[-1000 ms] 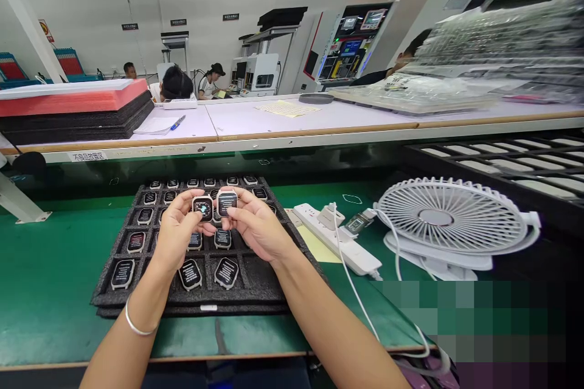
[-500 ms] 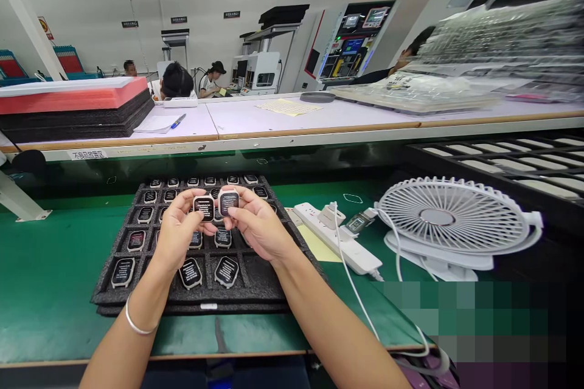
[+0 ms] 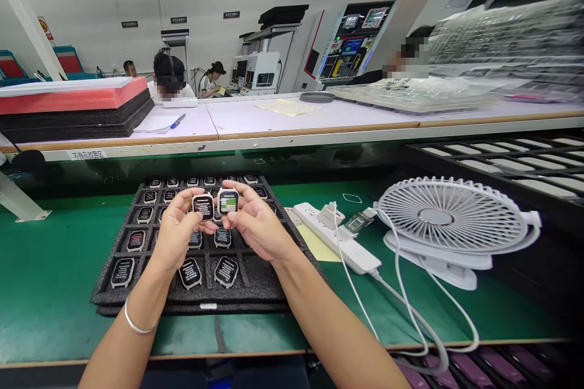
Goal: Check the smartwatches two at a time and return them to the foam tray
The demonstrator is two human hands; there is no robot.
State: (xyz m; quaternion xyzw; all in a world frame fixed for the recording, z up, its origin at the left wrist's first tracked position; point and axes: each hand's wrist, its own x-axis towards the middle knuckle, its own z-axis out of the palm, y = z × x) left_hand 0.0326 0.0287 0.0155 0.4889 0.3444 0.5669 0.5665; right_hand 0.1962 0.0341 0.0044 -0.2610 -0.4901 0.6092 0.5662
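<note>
At far left, flat red foam lies stacked on rough black sheets. Over a grainy black foam tray with boxy cells, the left hand pinches a rounded-square watch, pale text on its dark face, between thumb and fingers. Just beside it, the right hand likewise grips a second watch, partly green-screened. Farther right lie a smooth white power strip and a round, slatted fan.
</note>
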